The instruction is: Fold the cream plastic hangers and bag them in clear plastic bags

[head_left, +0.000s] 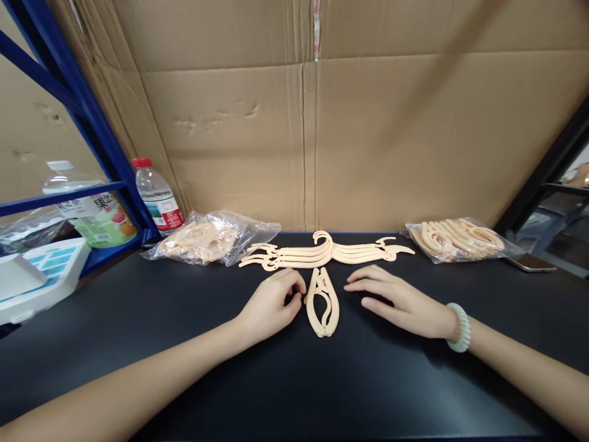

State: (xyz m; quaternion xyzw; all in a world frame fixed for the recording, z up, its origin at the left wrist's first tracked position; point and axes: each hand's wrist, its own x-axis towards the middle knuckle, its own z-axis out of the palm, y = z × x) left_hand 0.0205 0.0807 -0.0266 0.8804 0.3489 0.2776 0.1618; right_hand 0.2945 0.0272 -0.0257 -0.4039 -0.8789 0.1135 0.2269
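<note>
A folded cream plastic hanger (323, 302) lies on the black table (294, 380) between my two hands. My left hand (271, 305) rests on the table just left of it, fingers curled, fingertips touching or almost touching its left edge. My right hand (399, 301), a pale bead bracelet on its wrist, lies flat to the right of it, fingers spread, holding nothing. Behind the folded hanger lies a stack of unfolded cream hangers (322, 252), spread wide.
A clear bag of hangers (209, 238) sits at the back left, another bag of hangers (458, 238) at the back right. A water bottle (156, 197) stands by a blue rack (78, 110). A cardboard wall (322, 135) backs the table. A phone (529, 263) lies far right.
</note>
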